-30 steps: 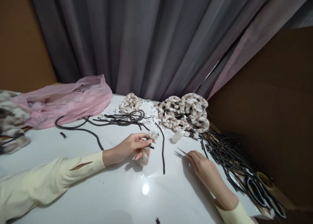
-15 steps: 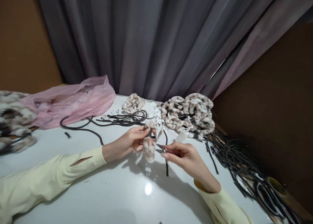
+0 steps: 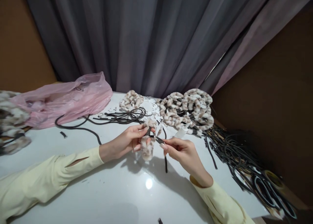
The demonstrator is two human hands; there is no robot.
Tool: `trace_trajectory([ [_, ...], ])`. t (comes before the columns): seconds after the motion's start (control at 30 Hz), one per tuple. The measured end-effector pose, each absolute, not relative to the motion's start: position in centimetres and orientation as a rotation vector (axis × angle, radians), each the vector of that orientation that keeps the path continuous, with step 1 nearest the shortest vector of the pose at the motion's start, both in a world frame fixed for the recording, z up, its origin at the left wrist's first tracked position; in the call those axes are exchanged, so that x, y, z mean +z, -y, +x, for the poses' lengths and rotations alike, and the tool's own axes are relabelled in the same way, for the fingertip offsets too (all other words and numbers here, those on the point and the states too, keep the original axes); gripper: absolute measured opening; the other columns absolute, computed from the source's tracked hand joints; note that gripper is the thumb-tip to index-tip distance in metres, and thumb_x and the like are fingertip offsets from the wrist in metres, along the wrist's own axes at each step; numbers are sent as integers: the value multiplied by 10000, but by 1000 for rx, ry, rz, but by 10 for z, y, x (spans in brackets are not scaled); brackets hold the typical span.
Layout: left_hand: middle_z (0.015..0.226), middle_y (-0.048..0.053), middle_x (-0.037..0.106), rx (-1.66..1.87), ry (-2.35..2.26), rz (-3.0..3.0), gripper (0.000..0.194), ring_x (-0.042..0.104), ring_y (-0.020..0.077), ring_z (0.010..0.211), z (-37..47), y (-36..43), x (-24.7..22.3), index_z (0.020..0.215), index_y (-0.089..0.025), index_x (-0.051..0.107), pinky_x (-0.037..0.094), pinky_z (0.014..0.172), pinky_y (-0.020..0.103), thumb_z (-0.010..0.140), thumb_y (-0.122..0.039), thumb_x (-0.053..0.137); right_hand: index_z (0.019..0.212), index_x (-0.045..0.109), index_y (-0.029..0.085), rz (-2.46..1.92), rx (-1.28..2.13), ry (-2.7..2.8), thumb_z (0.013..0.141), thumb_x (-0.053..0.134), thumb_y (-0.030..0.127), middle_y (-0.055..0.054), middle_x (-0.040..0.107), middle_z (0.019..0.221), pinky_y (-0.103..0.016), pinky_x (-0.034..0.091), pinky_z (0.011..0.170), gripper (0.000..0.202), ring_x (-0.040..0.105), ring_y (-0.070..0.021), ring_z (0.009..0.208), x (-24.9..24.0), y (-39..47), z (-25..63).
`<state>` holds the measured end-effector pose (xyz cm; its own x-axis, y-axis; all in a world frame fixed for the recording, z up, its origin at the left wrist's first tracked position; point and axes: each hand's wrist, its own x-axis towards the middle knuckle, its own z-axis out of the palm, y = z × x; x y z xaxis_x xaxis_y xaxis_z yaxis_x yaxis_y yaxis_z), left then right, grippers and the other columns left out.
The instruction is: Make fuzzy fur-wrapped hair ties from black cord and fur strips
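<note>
Above the middle of the white table [image 3: 107, 191], my left hand [image 3: 133, 139] pinches a spotted furry piece [image 3: 147, 149] with a dark cord wrapped round it. Part of the piece is hidden by my fingers. My right hand [image 3: 182, 152] is closed on a small dark pointed tool [image 3: 159, 140], perhaps small scissors or tweezers. The tool's tip meets the dark cord at the furry piece. A short dark cord [image 3: 166, 163] lies on the table below the tool.
Black cords [image 3: 127, 117] and a furry coil [image 3: 131, 100] lie behind my hands. Furry coils [image 3: 197, 106] and a white bottle [image 3: 181, 132] stand behind on the right, with tangled black cords [image 3: 234, 152] further right. A pink bag [image 3: 70, 96] is at the left.
The tool in my right hand has moved left and up to the cord, and its blades look closer together. My left hand still holds the furry piece. The view has shifted slightly.
</note>
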<state>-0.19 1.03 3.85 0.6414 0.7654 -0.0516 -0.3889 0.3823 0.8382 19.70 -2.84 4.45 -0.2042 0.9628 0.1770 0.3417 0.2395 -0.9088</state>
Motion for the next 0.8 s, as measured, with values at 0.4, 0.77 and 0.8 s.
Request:
trace_trajectory([
  [0.4,610,3,552,756,-468,937,220,387,27,411,-2,-11,36,957,-111,595,243,348,132,846,-296,554,725,684,118,-1210,953,1717,740,654,388,-9,572,509,-198,242,374,273,305,-48,418,45,28,196],
  [0.77,854,88,658,746,-575,1171,267,599,183,848,-3,-15,35,989,-131,586,434,746,263,845,-351,541,783,706,118,-1175,664,1838,794,608,349,-11,587,517,-193,321,420,251,378,-60,433,40,28,196],
  [0.8,860,91,660,744,-580,1160,268,601,192,870,-3,-15,36,991,-132,584,434,769,274,832,-347,561,800,710,119,-1167,626,1862,804,599,343,-10,587,519,-192,324,422,250,378,-60,432,41,28,196],
])
